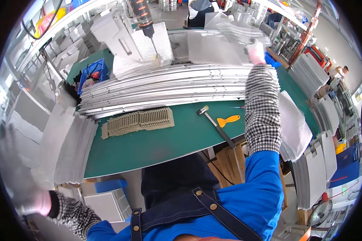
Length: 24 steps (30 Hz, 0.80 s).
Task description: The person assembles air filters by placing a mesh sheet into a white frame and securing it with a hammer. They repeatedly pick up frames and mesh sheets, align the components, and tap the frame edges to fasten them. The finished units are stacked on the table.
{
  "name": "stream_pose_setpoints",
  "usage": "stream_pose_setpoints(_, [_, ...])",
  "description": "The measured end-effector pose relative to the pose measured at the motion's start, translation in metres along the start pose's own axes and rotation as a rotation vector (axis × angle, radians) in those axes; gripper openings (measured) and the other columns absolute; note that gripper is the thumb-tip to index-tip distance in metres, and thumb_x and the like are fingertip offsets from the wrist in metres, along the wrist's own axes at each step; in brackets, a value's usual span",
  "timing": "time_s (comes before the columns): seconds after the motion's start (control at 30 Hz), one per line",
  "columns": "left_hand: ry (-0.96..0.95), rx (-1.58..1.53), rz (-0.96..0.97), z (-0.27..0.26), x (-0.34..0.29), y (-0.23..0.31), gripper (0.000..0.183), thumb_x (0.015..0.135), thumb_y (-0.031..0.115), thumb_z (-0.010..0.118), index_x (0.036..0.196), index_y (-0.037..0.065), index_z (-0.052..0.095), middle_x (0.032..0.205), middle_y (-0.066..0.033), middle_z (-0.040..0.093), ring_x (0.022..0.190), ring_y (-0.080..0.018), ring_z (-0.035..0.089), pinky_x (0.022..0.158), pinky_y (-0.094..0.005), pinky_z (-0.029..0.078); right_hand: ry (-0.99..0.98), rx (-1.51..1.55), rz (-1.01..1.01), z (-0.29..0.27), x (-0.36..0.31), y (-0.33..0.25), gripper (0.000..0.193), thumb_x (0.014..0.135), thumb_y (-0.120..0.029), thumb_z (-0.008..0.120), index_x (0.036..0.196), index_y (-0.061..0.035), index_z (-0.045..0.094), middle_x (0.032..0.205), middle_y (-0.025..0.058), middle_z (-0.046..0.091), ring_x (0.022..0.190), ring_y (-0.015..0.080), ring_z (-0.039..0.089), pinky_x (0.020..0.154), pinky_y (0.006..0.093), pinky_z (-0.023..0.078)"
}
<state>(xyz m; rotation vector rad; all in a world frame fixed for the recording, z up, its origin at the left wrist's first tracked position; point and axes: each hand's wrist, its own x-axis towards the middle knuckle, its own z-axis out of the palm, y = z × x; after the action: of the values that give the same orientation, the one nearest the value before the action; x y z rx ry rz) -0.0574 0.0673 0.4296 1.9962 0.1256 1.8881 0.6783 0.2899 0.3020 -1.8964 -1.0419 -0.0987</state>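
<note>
My right arm, in a checked sleeve, stretches to the far side of the green bench. Its gloved hand (256,53) is at the right edge of a pale translucent sheet (213,49), beyond a stack of long white metal panels (177,82). The fingers are too indistinct to tell whether they grip the sheet. At the lower left, my left hand (39,203) is smeared by motion, with its fingers unreadable. A blurred grey shape (18,168) lies just above it, and upright grey panels (64,148) lean at the bench's left end.
A row of beige ridged pieces (140,121), a hammer (216,125) and a yellow scraper (228,120) lie on the green bench (149,148). An electric screwdriver (142,18) hangs overhead. Bubble wrap (295,126) drapes at right; a blue bin (93,74) stands at left.
</note>
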Motion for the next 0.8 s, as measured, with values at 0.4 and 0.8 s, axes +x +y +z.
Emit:
stream_pose_setpoints(0.4, [0.632, -1.235, -0.779, 0.114, -0.160, -0.213, 0.075, 0.098, 0.056, 0.050, 0.153, 0.008, 0.038, 0.147, -0.0257, 0.043, 0.125, -0.0358, 0.048, 0.102, -0.0475, 0.044, -0.218, -0.442, 0.109, 0.025, 0.012, 0.110, 0.096, 0.067, -0.041, 0.090, 0.141, 0.0025, 0.046, 0.132, 0.0305, 0.059, 0.122, 0.0409, 0.061, 0.105, 0.0454, 0.049])
stream_pose_setpoints(0.8, [0.411, -1.144, -1.146, 0.164, -0.210, -0.251, 0.079, 0.098, 0.060, 0.048, 0.151, 0.003, 0.040, 0.142, -0.0240, 0.051, 0.122, -0.0379, 0.054, 0.107, -0.0516, 0.044, 0.516, -0.429, 0.305, 0.036, 0.000, 0.072, 0.047, 0.100, -0.029, 0.051, 0.136, 0.0003, 0.054, 0.118, 0.0224, 0.070, 0.118, 0.0382, 0.064, 0.110, 0.0477, 0.039])
